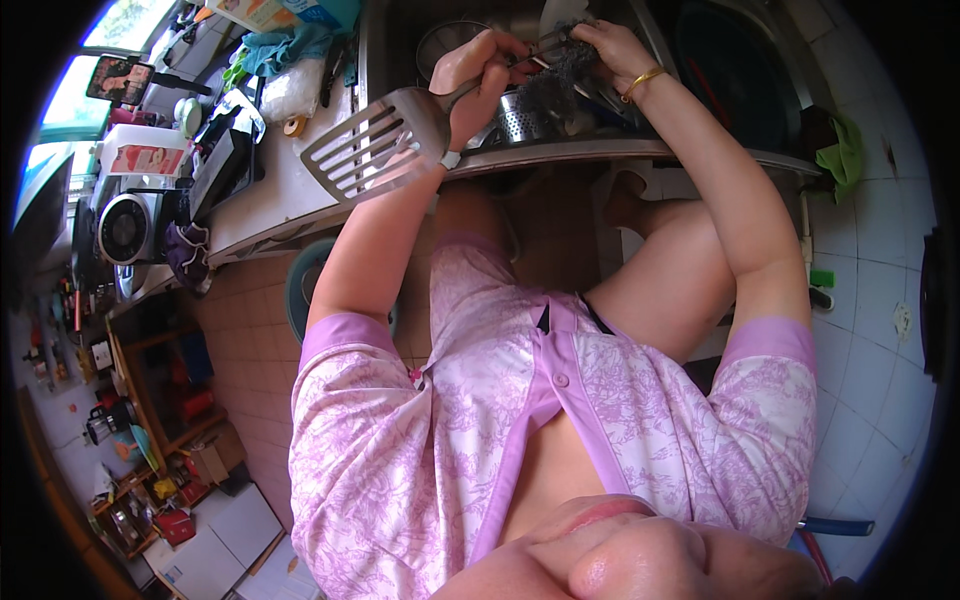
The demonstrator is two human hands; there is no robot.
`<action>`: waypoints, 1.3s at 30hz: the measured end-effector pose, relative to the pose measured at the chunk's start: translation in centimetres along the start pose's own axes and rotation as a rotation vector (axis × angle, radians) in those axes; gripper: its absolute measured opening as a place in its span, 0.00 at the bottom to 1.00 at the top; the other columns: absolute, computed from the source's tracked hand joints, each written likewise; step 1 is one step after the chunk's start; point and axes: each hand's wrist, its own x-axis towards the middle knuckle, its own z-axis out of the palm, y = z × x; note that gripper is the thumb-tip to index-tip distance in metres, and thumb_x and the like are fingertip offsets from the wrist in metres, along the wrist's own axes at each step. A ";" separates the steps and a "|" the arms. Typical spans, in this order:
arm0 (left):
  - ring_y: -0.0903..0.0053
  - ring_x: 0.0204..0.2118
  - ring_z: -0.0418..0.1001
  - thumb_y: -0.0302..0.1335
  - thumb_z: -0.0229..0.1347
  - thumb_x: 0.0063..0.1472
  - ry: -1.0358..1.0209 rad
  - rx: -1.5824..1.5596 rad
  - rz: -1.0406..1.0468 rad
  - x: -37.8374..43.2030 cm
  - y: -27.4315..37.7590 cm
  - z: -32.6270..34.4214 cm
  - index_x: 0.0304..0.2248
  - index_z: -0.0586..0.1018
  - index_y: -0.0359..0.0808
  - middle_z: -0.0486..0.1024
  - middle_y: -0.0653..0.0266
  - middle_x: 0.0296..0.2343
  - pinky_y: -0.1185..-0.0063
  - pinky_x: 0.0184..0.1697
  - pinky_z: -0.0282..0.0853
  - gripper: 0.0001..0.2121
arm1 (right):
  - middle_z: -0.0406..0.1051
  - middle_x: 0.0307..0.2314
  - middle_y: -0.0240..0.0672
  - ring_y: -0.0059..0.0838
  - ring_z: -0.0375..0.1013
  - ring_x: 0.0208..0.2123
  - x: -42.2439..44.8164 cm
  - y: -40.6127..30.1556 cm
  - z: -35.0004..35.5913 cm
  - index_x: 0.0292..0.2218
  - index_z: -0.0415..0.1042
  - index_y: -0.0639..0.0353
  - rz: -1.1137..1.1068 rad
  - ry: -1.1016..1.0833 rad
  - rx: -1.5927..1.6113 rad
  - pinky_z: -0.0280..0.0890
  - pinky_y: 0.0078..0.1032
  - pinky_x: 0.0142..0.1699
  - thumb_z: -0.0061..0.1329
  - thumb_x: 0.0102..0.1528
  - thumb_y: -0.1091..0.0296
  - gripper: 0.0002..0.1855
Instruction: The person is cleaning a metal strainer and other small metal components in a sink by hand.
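My left hand (pixel 474 75) grips the handle of a metal slotted turner (pixel 379 146), close to its blade. The blade sticks out to the left, over my forearm and the counter edge. Against the far part of the handle, my right hand (pixel 615 56) holds a dark mesh scourer (pixel 559 82). Both hands are above a stainless steel sink (pixel 390 45). Just below them stands a perforated steel utensil holder (pixel 519 120), partly covered by the scourer. Behind my left hand, a round strainer (pixel 442 45) is partly visible in the basin.
On the left counter (pixel 289 172) are a blue cloth (pixel 281 51), a plastic bag (pixel 292 94), a roll of tape (pixel 294 126) and a black tray (pixel 221 172). A dark basin (pixel 739 67) fills the right sink bowl. A green cloth (pixel 844 154) hangs at the sink's right end.
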 end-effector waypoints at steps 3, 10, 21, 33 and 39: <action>0.79 0.26 0.73 0.16 0.34 0.51 -0.029 0.094 0.034 -0.1 -0.3 -0.3 0.30 0.69 0.26 0.69 0.60 0.23 0.85 0.29 0.68 0.11 | 0.68 0.28 0.34 0.23 0.69 0.28 -0.6 -0.1 1.4 0.34 0.66 0.62 -0.057 0.034 0.128 0.66 0.22 0.35 0.42 0.50 0.69 0.09; 0.79 0.26 0.73 0.18 0.38 0.54 -0.020 0.194 0.033 -0.1 0.1 -0.4 0.32 0.68 0.29 0.70 0.60 0.24 0.85 0.29 0.66 0.08 | 0.69 0.27 0.38 0.29 0.70 0.29 -1.3 -0.9 2.7 0.32 0.66 0.66 -0.068 -0.116 0.268 0.67 0.24 0.36 0.39 0.50 0.74 0.07; 0.78 0.32 0.71 0.31 0.43 0.59 -0.062 -0.169 -0.273 0.5 -1.4 -1.2 0.46 0.61 0.32 0.72 0.59 0.31 0.82 0.35 0.66 0.18 | 0.68 0.19 0.35 0.28 0.69 0.21 0.3 -2.8 -1.8 0.25 0.68 0.62 -0.160 0.048 0.351 0.65 0.25 0.28 0.42 0.48 0.72 0.05; 0.80 0.30 0.69 0.31 0.43 0.58 -0.488 -0.431 -0.546 0.4 0.7 -0.3 0.43 0.64 0.30 0.71 0.62 0.29 0.84 0.33 0.65 0.16 | 0.68 0.19 0.30 0.20 0.66 0.21 2.9 -4.6 1.2 0.27 0.70 0.66 -0.471 0.305 0.061 0.60 0.18 0.27 0.44 0.46 0.73 0.07; 0.87 0.15 0.58 0.28 0.37 0.61 -0.279 -0.380 -0.627 0.8 -0.3 -1.4 0.37 0.68 0.29 0.61 0.71 0.15 0.89 0.20 0.58 0.12 | 0.68 0.21 0.31 0.19 0.67 0.22 2.1 -5.3 3.8 0.30 0.69 0.66 -0.412 0.239 0.086 0.61 0.18 0.27 0.44 0.47 0.74 0.07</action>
